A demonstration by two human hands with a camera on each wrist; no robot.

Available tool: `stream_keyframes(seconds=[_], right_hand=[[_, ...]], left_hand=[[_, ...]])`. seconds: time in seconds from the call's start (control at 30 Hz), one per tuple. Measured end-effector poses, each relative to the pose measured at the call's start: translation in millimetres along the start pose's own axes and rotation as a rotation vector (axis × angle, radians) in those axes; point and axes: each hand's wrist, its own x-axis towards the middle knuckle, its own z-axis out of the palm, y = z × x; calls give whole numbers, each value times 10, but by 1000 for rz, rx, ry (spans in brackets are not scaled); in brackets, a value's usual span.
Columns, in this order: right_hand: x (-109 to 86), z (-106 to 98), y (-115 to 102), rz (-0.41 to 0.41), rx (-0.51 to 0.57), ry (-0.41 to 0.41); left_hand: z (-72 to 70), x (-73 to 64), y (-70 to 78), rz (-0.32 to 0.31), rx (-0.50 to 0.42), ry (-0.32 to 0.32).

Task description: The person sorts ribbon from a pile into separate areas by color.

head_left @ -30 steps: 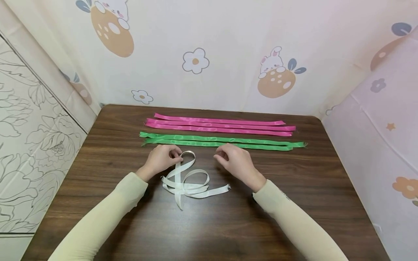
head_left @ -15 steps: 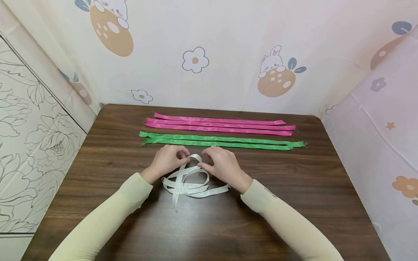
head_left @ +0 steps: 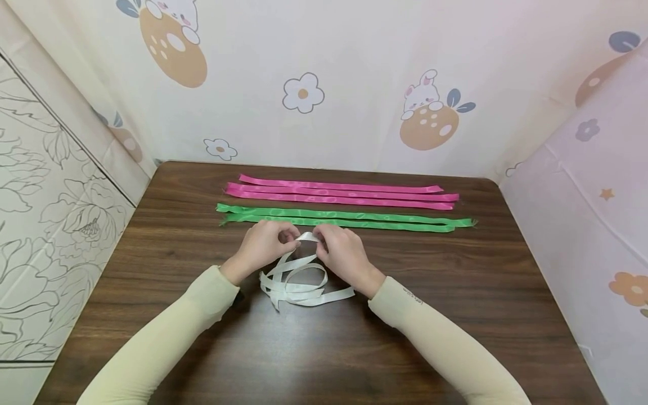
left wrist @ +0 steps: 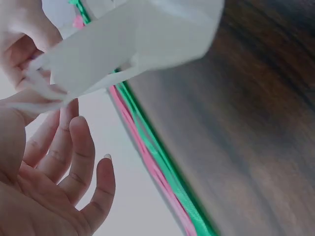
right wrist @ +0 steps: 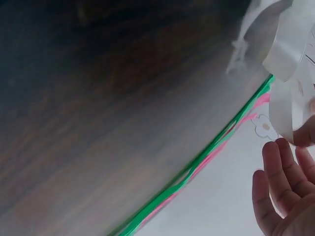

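A tangle of white ribbon (head_left: 298, 295) lies looped on the dark wooden table in the head view, its upper part raised between the two hands. My left hand (head_left: 260, 247) pinches the ribbon between thumb and forefinger; in the left wrist view its other fingers (left wrist: 82, 152) are spread and loosely bent. Close beside it, my right hand (head_left: 346, 256) pinches the same white ribbon (right wrist: 286, 105) a short way along, with a short stretch showing between the hands. Loops and loose ends hang down to the tabletop below them.
Several green ribbons (head_left: 344, 219) are laid straight across the table just beyond the hands. Further back, several pink ribbons (head_left: 344, 194) run parallel to them. A patterned curtain (head_left: 354, 84) rises behind the table's (head_left: 455, 337) far edge.
My right hand has moved left from over the table and taken hold of the white ribbon. The left hand has shifted slightly right, and the ribbon's lower tail has drawn up.
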Motion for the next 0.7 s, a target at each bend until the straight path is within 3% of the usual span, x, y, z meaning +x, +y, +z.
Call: stream_keyframes(seconds=[0.23,0.5,0.7], right_hand=[[-18,-142,93,-5,-30,123],[-129,-365,285,16,-3,136],[-234,-510,390,29,25,133]], left_hand=[[-59,-15,52,2,18,15],[-105,-53,95,30,22,23],[-151,-94,104,6,-27,12]])
